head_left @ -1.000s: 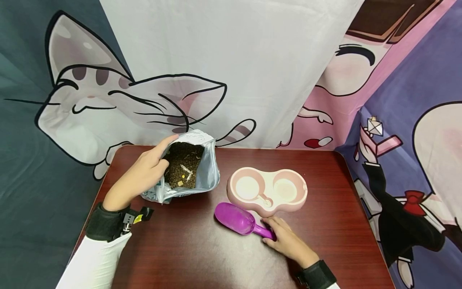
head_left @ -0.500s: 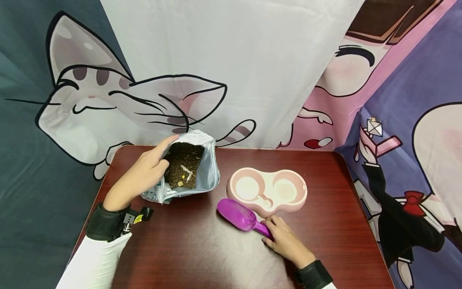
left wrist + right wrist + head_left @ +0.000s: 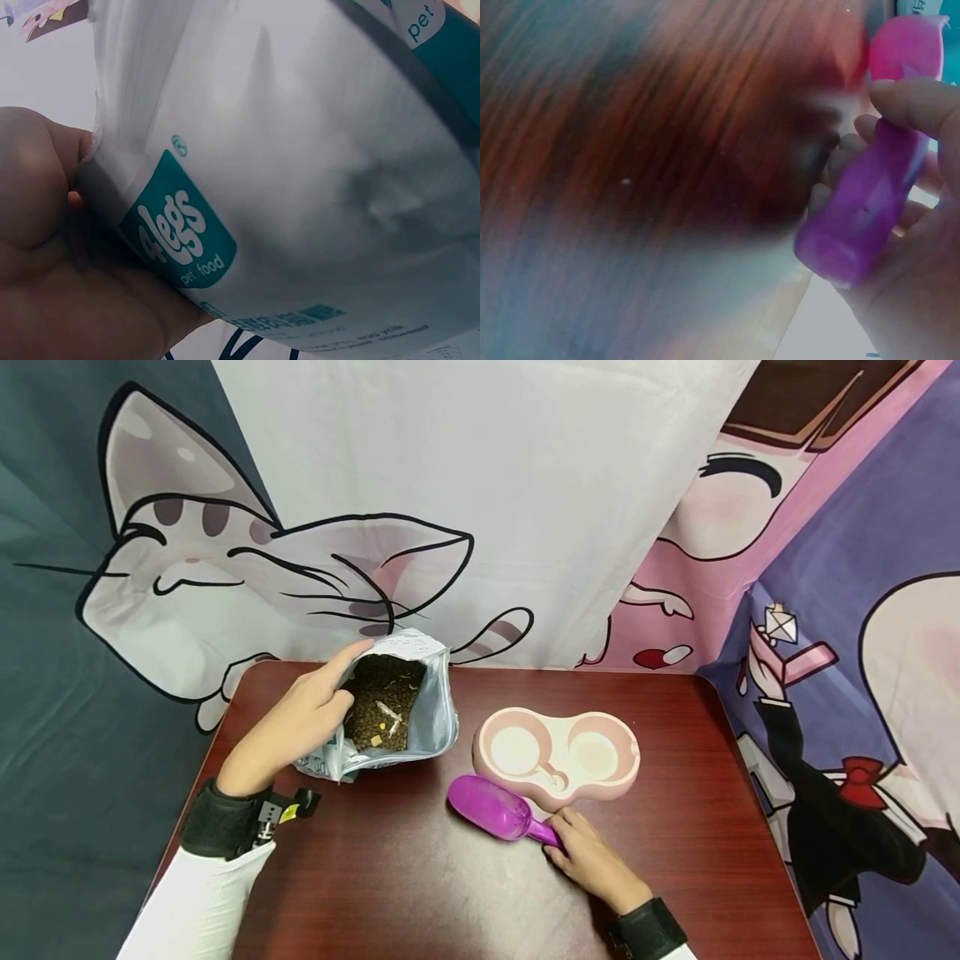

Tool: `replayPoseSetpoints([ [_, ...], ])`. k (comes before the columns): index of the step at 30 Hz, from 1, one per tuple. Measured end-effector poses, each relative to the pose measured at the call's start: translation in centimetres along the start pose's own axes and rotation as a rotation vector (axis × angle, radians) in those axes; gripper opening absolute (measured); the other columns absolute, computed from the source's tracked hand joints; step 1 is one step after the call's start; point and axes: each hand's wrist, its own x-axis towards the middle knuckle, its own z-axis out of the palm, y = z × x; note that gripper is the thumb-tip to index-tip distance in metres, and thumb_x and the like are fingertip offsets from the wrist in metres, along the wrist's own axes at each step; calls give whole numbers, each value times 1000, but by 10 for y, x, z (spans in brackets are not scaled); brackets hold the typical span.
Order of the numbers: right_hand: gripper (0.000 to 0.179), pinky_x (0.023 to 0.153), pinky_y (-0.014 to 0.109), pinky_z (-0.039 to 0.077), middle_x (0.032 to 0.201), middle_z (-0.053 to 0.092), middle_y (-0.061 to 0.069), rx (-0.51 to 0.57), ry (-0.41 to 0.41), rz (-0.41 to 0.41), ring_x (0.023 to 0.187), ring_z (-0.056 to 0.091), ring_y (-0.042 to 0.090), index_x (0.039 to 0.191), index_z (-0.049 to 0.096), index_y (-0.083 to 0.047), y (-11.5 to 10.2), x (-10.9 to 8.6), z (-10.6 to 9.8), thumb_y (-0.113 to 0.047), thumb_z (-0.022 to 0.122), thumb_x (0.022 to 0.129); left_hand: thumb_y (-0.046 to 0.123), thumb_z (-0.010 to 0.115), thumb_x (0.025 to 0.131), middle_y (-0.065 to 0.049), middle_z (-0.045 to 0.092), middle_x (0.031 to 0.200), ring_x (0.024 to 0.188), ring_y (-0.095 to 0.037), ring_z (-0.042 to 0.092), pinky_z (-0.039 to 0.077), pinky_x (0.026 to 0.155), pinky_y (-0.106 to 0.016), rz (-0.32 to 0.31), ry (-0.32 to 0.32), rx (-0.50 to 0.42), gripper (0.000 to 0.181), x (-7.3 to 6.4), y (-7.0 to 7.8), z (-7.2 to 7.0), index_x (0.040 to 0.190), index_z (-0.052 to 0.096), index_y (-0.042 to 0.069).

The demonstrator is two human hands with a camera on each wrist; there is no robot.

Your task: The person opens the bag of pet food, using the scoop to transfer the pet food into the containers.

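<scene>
A silver bag of pet food (image 3: 432, 710) stands with its top wide open at the table's back left, brown kibble (image 3: 375, 714) showing inside. My left hand (image 3: 300, 718) grips its left rim, thumb over the edge; in the left wrist view the printed bag (image 3: 300, 187) fills most of the picture. A purple scoop (image 3: 491, 807) is held by its handle in my right hand (image 3: 596, 864), its bowl pointing left toward the bag. The right wrist view shows fingers and thumb around the scoop handle (image 3: 866, 202). Whether the scoop touches the table cannot be told.
Just behind the scoop sits a pink double pet bowl (image 3: 558, 731) with two round hollows. All stand on a dark red wooden table (image 3: 390, 877). Cloth with cartoon drawings (image 3: 525, 485) hangs behind the table's far edge.
The scoop has shifted slightly up toward the bowl, then slightly back left. My right hand has moved a little left along its handle. The left hand and bag stay still.
</scene>
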Motion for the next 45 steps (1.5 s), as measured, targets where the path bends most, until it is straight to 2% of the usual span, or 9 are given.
replayPoseSetpoints([
  [9,26,82,36,55,99,66,-5,105,-103,66,89,62,9,113,66,-12,-4,5,-4,-9,77,90,4,37,99,4,35,60,48,-12,35,40,61,-34,12,5,-5,72,-1,2,0,165,24,31],
  [16,24,81,37,54,98,66,-5,162,-137,79,88,61,8,115,66,-13,-6,8,-8,-11,75,93,5,37,101,5,34,58,48,-12,35,40,59,-34,-9,-6,-15,72,0,3,0,165,22,33],
  [22,26,80,37,54,101,67,-4,207,-111,75,89,62,8,119,65,-12,-6,10,-14,-12,74,94,5,36,101,2,37,62,51,-13,36,40,65,-35,0,3,-10,71,0,1,0,165,22,32],
  [28,50,79,39,55,113,71,4,226,-45,46,92,65,11,140,60,-6,-8,17,-29,-11,75,93,5,36,101,3,36,62,52,-14,36,40,66,-36,9,8,5,71,1,0,0,165,22,32],
  [30,48,76,36,53,106,70,2,231,-34,60,88,62,9,139,61,-7,-8,21,-33,-13,75,94,5,36,101,3,36,62,53,-14,37,41,68,-36,10,13,15,71,2,0,-1,165,22,32],
  [34,30,69,29,47,89,61,-7,244,-20,94,79,53,5,124,66,-10,-9,26,-38,-15,74,95,5,36,101,-2,40,68,60,-19,43,42,76,-40,7,17,19,71,2,1,-3,165,22,30],
  [37,29,71,29,48,92,62,-7,267,-11,105,81,55,6,123,66,-10,-9,28,-43,-13,73,96,5,37,100,-6,42,77,74,-23,50,41,83,-43,7,17,16,70,1,2,-3,165,23,28],
  [39,31,73,30,50,95,65,-3,275,-2,110,83,57,8,125,66,-9,-9,29,-48,-12,73,95,5,36,100,-7,42,80,75,-24,50,40,85,-43,4,17,14,70,1,3,-3,165,23,28],
  [45,38,75,30,50,101,67,0,321,23,147,86,58,10,133,62,-7,-14,35,-71,-10,72,97,6,35,102,-5,41,76,61,-20,43,42,75,-39,-16,5,-1,69,1,4,-2,165,22,32],
])
